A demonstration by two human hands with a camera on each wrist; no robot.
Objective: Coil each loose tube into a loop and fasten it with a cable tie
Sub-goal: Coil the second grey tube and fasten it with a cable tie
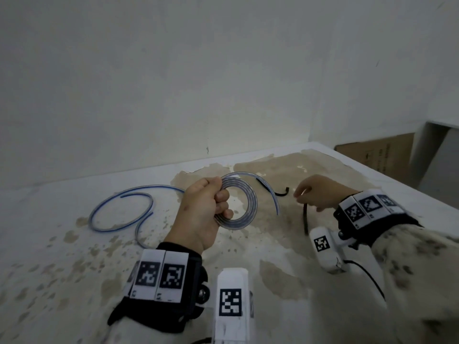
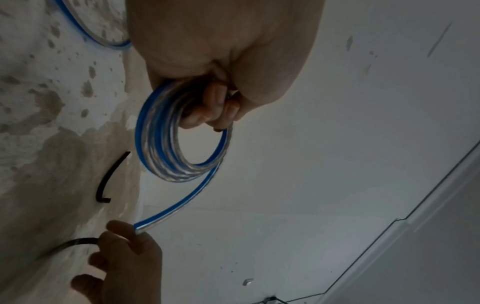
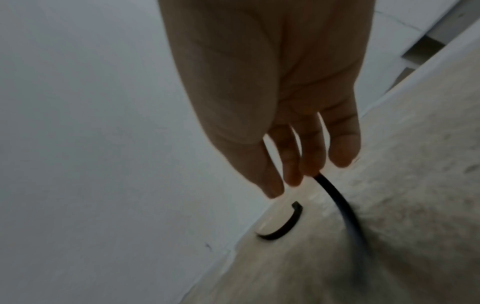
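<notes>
My left hand [image 1: 218, 202] grips a coil [image 1: 244, 202] of clear tube with a blue stripe, held just above the table. In the left wrist view my fingers [image 2: 218, 109] curl through the coil [image 2: 158, 144]. Its free end [image 2: 155, 216] curves out toward my right hand [image 2: 124, 244]; whether they touch I cannot tell. My right hand [image 1: 301, 194] pinches a black cable tie [image 1: 305, 219] that hangs from its fingers [image 3: 311, 160] down toward the table. A second black cable tie [image 1: 282, 192] lies on the table between my hands. Another loose tube [image 1: 119, 212] lies uncoiled to the left.
The table [image 1: 74, 269] is white with worn brown patches and stands against a white wall [image 1: 223, 83]. Its right edge [image 1: 397, 180] drops off beside a cardboard box [image 1: 382, 155]. Wrist-mounted camera housings and a black cable [image 1: 372, 281] sit near my forearms.
</notes>
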